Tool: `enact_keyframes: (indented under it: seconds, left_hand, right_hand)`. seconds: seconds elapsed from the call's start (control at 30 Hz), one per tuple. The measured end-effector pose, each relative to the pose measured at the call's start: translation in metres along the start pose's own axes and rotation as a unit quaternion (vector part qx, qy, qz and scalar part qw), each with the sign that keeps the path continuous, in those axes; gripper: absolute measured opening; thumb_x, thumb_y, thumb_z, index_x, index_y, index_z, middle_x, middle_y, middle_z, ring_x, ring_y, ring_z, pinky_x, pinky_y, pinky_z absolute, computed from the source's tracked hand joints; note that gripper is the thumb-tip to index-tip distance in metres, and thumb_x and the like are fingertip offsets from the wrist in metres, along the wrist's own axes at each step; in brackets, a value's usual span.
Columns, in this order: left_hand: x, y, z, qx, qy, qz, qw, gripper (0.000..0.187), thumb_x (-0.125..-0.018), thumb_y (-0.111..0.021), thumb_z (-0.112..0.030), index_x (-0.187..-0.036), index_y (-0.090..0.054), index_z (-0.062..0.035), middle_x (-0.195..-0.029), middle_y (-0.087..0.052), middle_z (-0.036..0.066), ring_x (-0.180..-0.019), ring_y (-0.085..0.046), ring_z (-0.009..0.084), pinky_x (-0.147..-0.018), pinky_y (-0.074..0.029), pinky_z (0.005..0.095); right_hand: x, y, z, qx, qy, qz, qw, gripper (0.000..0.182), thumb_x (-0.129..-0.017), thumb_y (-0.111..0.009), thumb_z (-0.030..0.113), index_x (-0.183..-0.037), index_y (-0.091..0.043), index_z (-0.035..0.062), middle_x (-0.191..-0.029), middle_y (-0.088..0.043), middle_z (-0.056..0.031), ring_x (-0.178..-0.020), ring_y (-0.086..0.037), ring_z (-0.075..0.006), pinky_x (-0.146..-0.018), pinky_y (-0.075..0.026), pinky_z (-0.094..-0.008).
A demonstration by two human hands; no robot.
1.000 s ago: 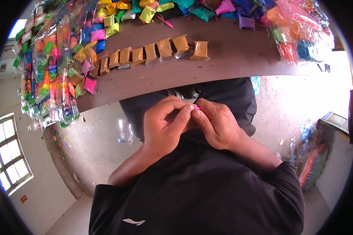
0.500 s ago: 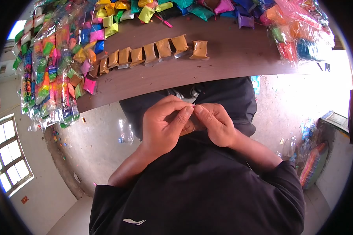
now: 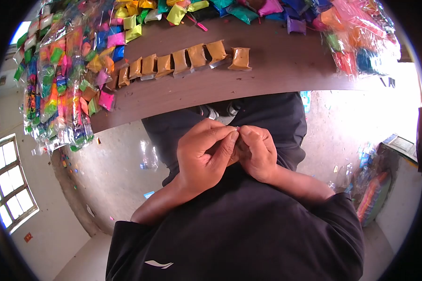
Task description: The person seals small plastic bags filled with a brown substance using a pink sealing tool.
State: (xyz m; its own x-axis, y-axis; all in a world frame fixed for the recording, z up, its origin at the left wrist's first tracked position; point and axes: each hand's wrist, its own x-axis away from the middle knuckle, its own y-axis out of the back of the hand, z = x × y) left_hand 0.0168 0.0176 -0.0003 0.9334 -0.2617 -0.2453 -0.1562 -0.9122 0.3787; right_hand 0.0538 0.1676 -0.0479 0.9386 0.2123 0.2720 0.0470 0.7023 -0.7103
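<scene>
Two hands (image 3: 229,152) pinching together; eight tan packets (image 3: 183,63) on table (image 3: 276,70)

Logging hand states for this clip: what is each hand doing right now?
Left hand: fingers pinched shut against the right hand's; what they hold is hidden.
Right hand: curled shut, fingertips meeting the left's; contents cannot be told.

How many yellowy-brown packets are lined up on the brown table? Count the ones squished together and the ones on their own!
Yellowy-brown packets side by side in the row: 7
Yellowy-brown packet lying apart at the right end: 1
Total on the table: 8
The left end of the row runs into the heap of coloured packets, so one more could be hidden there.
</scene>
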Motion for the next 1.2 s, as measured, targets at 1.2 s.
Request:
enact_keyframes:
  seconds: [1.2]
  left_hand:
    - [-0.003, 0.016, 0.010, 0.112, 0.082, 0.027, 0.990, 0.011, -0.103, -0.063, -0.003, -0.104, -0.069, 0.0060, -0.100, -0.066, 0.009, -0.087, -0.065, 0.0117, -0.076, -0.050, 0.0235]
  right_hand:
    - [-0.007, -0.001, 0.076, 0.462, 0.006, 0.062, 0.885, 0.029, -0.107, -0.058, 0.019, -0.088, -0.060, -0.0026, -0.070, -0.054, -0.0056, -0.064, -0.046, -0.0111, -0.060, -0.039, -0.0296]
